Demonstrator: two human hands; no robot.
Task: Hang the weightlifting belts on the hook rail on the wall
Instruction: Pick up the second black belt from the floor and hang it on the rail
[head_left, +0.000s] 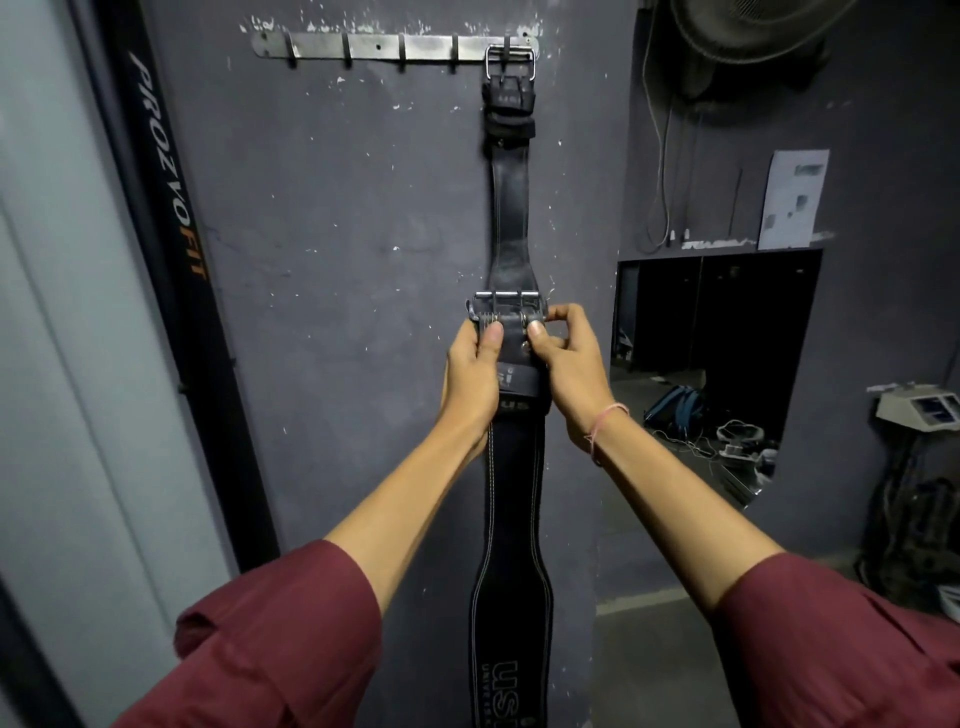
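Note:
A metal hook rail (379, 47) with several hooks is fixed high on the dark wall. One black leather belt (510, 218) hangs by its steel buckle from the rightmost hook. In front of it I hold a second black belt (511, 519) upright by its buckle end, its long body hanging down past the frame's bottom. My left hand (475, 371) grips the left side of that buckle end with the thumb on top. My right hand (563, 358) pinches the right side of the buckle. The held buckle overlaps the lower part of the hanging belt.
A black upright post with lettering (166, 208) stands at the left. To the right a wall opening or mirror (717, 338) shows bags and cables on a floor. A fan (748, 36) is mounted top right, and a paper sheet (792, 200) leans on a ledge.

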